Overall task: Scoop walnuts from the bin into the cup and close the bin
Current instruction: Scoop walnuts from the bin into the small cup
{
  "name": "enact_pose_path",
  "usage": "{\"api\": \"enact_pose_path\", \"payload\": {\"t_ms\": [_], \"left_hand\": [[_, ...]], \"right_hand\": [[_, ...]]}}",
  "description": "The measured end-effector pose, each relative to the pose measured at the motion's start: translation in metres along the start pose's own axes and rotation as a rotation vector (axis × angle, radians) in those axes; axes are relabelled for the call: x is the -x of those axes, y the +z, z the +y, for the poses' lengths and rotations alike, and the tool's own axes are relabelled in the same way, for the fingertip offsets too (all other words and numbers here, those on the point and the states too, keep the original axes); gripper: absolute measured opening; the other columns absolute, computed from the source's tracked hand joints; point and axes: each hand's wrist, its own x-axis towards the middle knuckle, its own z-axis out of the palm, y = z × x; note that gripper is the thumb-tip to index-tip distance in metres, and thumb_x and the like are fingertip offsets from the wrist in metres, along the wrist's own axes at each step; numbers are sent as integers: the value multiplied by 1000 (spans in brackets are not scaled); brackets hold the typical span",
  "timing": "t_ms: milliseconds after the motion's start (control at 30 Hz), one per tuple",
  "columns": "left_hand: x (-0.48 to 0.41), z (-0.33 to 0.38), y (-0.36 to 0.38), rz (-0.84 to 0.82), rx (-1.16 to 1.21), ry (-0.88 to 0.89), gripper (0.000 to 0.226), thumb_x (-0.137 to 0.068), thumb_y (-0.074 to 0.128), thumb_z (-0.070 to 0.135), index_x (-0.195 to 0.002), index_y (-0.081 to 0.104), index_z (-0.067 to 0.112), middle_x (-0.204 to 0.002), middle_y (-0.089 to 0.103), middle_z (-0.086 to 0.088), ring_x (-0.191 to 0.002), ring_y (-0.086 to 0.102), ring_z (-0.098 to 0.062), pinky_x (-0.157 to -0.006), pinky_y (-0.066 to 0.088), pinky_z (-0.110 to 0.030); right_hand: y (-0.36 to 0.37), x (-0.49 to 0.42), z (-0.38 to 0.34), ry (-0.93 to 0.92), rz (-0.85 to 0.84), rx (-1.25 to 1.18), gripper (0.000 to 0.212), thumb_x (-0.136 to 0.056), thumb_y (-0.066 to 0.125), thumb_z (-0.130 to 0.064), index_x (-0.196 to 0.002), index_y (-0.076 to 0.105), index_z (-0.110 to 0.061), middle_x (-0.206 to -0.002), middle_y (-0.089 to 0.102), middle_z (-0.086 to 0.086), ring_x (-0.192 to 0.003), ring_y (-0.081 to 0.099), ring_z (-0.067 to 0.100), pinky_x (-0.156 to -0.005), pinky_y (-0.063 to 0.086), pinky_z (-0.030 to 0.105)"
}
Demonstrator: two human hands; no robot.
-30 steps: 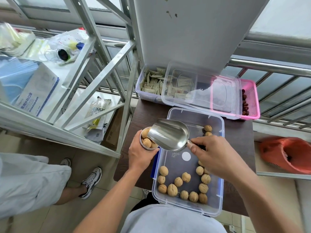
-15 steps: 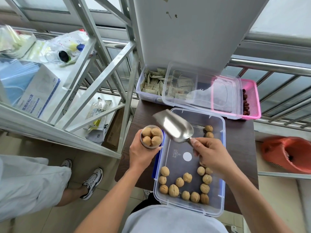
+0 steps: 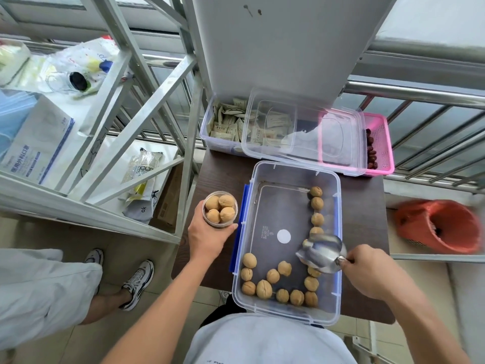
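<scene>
Fingers of the left hand (image 3: pixel 210 239) are curled closed around a small clear cup (image 3: pixel 220 209), which the hand holds upright just beside the left wall of the bin (image 3: pixel 265 174), over the dark table (image 3: pixel 217 166). Four walnuts fill the top of the cup. The thumb lies across the near side of the cup and its tip almost reaches the blue latch (image 3: pixel 239 227) on the long left side of the bin.

The right hand (image 3: pixel 367 269) is closed on the handle of a metal scoop (image 3: pixel 321 256). The handle is almost fully hidden in the grip. The bowl of the scoop is inside the bin, low at the right wall, and its open mouth points to the left and a little away from the person. The scoop touches or nearly touches the loose walnuts (image 3: pixel 273 275) there; I cannot tell if any walnut is in it.

The bin is a clear rectangle with its long axis running away from the person. It is open. Walnuts lie along its near end and in a row up the right side, while the middle of the floor is bare with a white round sticker (image 3: pixel 284 236). A clear lid (image 3: pixel 304 132) rests behind the bin, across a box of small packets (image 3: pixel 225 122) and a pink basket (image 3: pixel 380 143).
</scene>
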Motion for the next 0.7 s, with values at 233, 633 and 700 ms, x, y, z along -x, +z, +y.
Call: {"api": "enact_pose_path", "payload": {"t_ms": [233,633,700], "left_hand": [[4,5,0,-19,6,51,93,-58,103,31,-115,44,75,-113,53,53,-104,52,27,-80,37,4],[8,11,0,-34,22,61,94,-59,103,28,-114,44,76,-112,53,54,-103,53,28,-83,39,-6],[8,11,-1,-37,21,65,94,-59,103,28,-114,44,76,-113,54,53,-103,53,28,-82,39,-3]], "right_hand": [[13,5,-8,-60,-182,145,22,-84,54,-32,-69,52,-17,-75,59,7,-73,53,30,-65,46,31],[57,-35,-47,-154,-15,-279,34,-103,43,-32,-86,61,-10,-84,67,13,-84,61,34,-71,49,40],[65,-49,-58,-140,48,-368,33,-103,43,-33,-90,62,-10,-79,66,10,-80,61,32,-67,47,41]]}}
